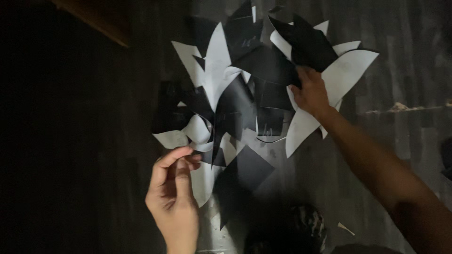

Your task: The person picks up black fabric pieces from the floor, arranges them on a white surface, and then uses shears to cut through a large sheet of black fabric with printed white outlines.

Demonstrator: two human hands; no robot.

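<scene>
Carefully, my left hand (173, 188) pinches a white scrap (203, 181) at the near edge of the black-and-white offcut pile (245, 99); my right hand (310, 94) lies spread, fingers seemingly under a black piece (308, 44). Tugging could drag overlapping neighbours and scatter the pile.

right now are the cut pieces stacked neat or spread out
Spread out: the black and white cut pieces lie scattered, overlapping at odd angles, some curled, on the dark floor.

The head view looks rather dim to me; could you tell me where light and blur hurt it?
Head view: left side almost black; only the white scraps stand out, black scraps merge with the dark floor; left hand and right hand slightly soft.
</scene>
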